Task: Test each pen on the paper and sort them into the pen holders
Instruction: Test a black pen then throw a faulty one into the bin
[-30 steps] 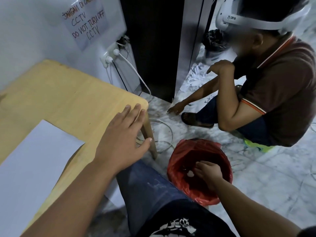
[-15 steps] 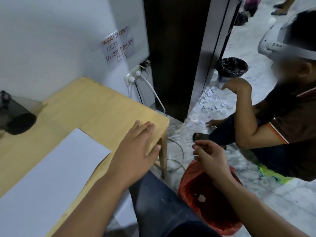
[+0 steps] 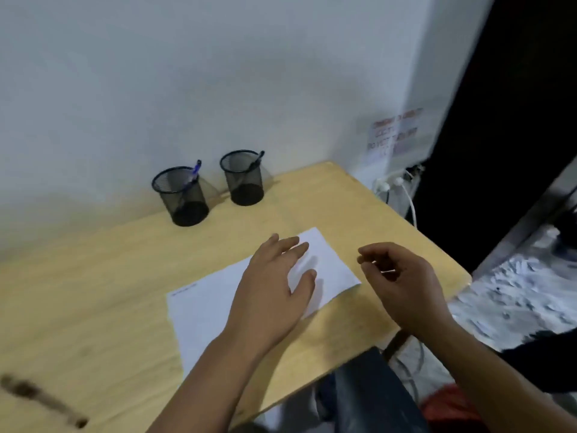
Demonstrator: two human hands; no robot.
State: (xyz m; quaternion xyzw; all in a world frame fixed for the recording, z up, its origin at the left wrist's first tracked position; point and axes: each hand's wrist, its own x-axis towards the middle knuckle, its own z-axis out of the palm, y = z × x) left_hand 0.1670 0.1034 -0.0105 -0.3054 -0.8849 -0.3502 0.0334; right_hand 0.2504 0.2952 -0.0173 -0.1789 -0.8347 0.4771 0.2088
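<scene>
Pens (image 3: 193, 175): one per mesh holder (image 3: 182, 196), far table edge. Light, stiff, slick; pinch at mid-barrel. Left hand (image 3: 274, 285) flat over paper (image 3: 203, 304); right hand (image 3: 402, 282) loosely curled, empty.

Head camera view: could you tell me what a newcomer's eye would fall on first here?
Probably the two hands over the white paper mid-table: the left hand spread flat above it, the right hand loosely curled beside it, seemingly holding nothing. Next, two black mesh pen holders by the wall, the left holder with a blue pen, the right holder with a dark pen.
</scene>
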